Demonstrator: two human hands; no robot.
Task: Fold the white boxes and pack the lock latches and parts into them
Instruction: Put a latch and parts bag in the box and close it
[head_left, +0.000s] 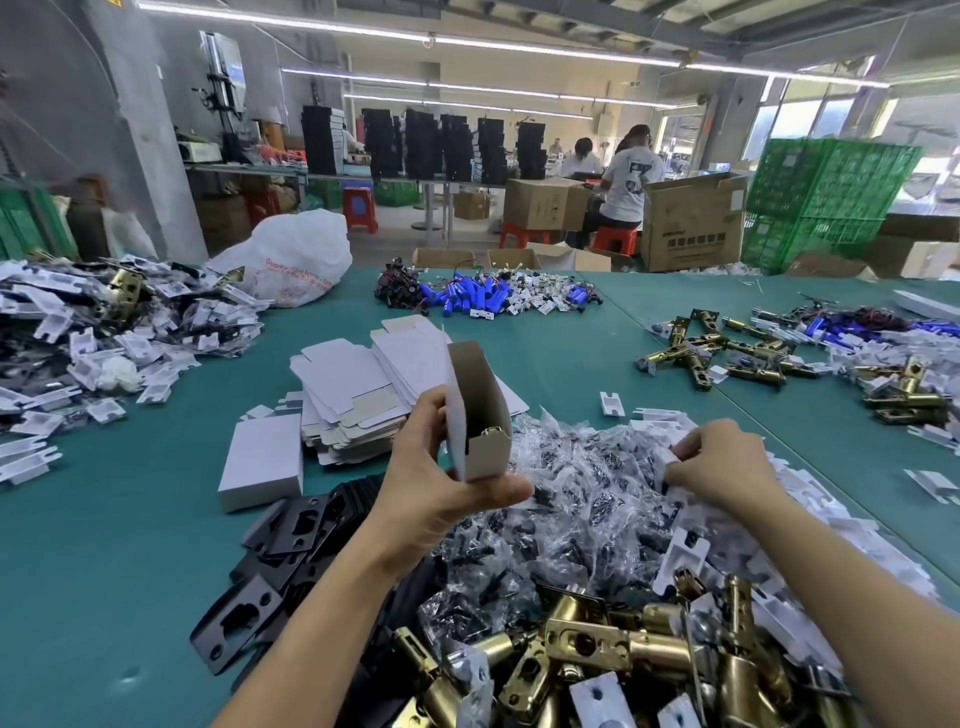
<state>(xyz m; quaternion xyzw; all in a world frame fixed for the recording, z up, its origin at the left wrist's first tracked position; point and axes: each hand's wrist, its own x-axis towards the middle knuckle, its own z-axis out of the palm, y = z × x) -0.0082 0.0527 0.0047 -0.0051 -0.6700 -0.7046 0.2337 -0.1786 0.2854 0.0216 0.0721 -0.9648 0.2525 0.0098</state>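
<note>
Above the green table (156, 519), left hand (441, 467) grips an open box (475, 410); right hand (722, 462) pinches a white part (670, 460).

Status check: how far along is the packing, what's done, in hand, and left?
Done: one closed white box lies on the table. In hand: the left hand holds an open box with a brass latch inside; the right hand pinches a white part in the bagged parts pile. Left: a stack of flat boxes and a heap of latches, so most remains.
</note>
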